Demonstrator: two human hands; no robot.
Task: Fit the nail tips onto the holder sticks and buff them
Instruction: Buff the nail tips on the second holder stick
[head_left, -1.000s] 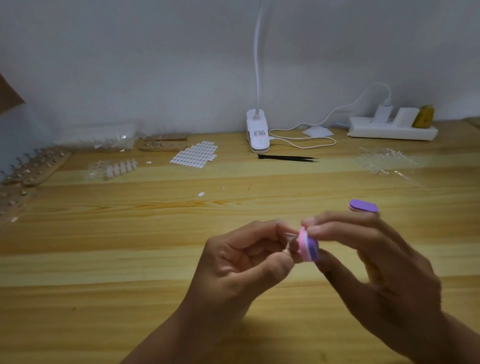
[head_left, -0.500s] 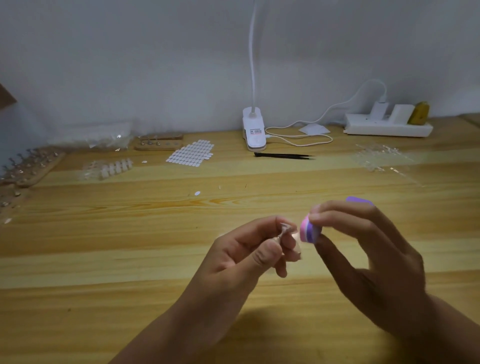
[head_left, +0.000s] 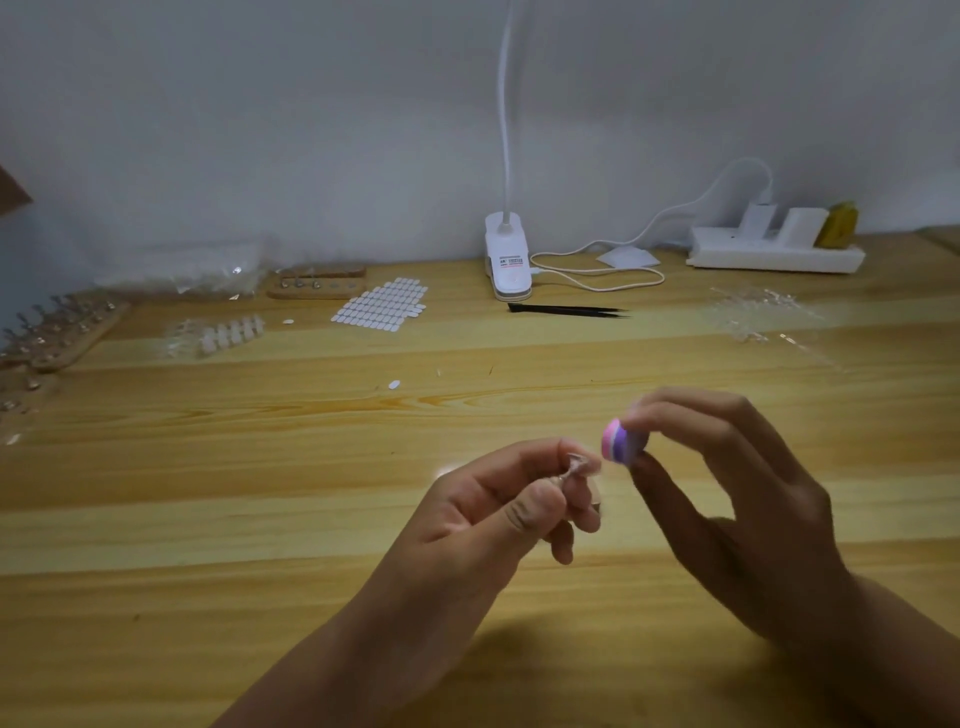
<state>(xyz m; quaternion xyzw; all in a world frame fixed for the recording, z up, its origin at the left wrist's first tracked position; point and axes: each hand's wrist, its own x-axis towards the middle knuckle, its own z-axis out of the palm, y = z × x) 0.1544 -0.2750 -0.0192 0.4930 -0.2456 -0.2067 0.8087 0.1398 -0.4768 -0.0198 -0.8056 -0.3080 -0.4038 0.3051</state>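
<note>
Buffer (head_left: 621, 442) now beside tip (head_left: 581, 464) in left grip (head_left: 498, 512)

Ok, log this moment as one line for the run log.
step: buffing | left hand: pinches holder stick bearing nail tip | right hand: pinches buffer | contact: cannot tell

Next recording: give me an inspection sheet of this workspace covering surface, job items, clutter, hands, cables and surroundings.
Surface: wooden table.
Job's things: holder stick carrying a clear nail tip; pink-purple buffer block; racks of sticks at far left.
Clutter: black tweezers; sheet of white tabs; clear plastic bags.
Hands: left hand pinches the holder stick; right hand pinches the buffer block beside the tip; contact unclear.
Cables: white cable looped between clip lamp and power strip.
Surroundings: plain grey wall.
</note>
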